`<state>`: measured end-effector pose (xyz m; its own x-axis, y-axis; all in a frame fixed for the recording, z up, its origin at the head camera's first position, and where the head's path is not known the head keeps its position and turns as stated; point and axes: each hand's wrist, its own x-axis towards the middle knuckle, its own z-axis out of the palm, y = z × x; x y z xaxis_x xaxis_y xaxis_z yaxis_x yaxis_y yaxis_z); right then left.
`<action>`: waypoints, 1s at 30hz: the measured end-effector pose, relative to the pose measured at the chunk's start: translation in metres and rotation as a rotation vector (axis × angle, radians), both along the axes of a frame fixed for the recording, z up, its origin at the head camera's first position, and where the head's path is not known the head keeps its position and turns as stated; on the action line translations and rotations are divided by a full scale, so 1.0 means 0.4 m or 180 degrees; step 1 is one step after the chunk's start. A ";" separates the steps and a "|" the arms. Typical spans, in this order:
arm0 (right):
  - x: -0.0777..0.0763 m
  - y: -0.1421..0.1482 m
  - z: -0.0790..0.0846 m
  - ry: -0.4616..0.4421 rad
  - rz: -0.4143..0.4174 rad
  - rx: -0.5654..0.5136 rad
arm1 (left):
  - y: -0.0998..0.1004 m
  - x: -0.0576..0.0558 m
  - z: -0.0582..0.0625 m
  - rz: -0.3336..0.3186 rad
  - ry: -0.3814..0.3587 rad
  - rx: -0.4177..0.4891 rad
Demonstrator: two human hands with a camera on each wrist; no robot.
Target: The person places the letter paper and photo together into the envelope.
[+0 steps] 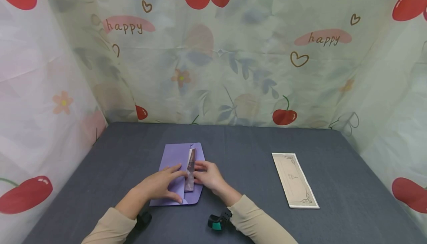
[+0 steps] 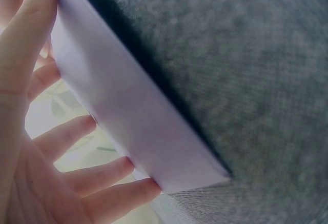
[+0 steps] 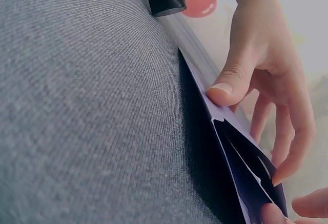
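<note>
A purple envelope (image 1: 173,159) lies on the table at centre left, its flap side facing right. From its mouth sticks a printed card (image 1: 189,181) with a dark picture and a pale edge; the rest is hidden inside the envelope. My left hand (image 1: 160,185) rests on the envelope with fingers spread, thumb near the front edge and fingertips beside the mouth. In the right wrist view the mouth of the envelope (image 3: 230,131) gapes under that hand. My right hand (image 1: 211,177) pinches the card's exposed right edge, over the flap.
A beige banknote-like paper with scroll corners (image 1: 293,181) lies at the right of the dark grey table (image 1: 240,155). A black wrist strap with a green part (image 1: 217,224) shows by the right sleeve. A printed curtain (image 1: 220,70) encloses the table's back and sides.
</note>
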<state>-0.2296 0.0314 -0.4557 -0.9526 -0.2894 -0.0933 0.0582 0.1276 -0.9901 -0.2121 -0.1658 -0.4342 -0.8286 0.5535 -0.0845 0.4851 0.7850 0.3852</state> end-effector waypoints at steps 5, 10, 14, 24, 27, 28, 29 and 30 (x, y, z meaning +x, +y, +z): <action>0.000 -0.005 -0.002 -0.0009 -0.0001 -0.0010 | 0.001 0.001 0.001 0.0003 -0.0008 0.0004; -0.003 -0.008 -0.006 -0.0010 0.0027 0.0008 | 0.001 0.002 0.003 0.0018 -0.0047 -0.0001; -0.003 -0.011 -0.008 -0.0021 0.0030 0.0011 | 0.001 0.002 0.003 0.0016 -0.0049 -0.0002; 0.001 -0.019 -0.001 -0.0096 0.0033 -0.0026 | 0.002 0.000 0.002 0.0032 -0.0064 -0.0025; -0.001 -0.021 -0.003 -0.0104 0.0047 -0.0027 | 0.002 0.000 0.002 0.0030 -0.0070 -0.0025; -0.002 -0.021 -0.003 -0.0106 0.0050 -0.0034 | 0.002 0.000 0.002 0.0029 -0.0069 -0.0026; -0.002 -0.021 -0.003 -0.0107 0.0055 -0.0042 | 0.002 0.000 0.002 0.0030 -0.0068 -0.0025; -0.002 -0.022 -0.003 -0.0106 0.0062 -0.0033 | 0.002 0.000 0.002 0.0031 -0.0065 -0.0025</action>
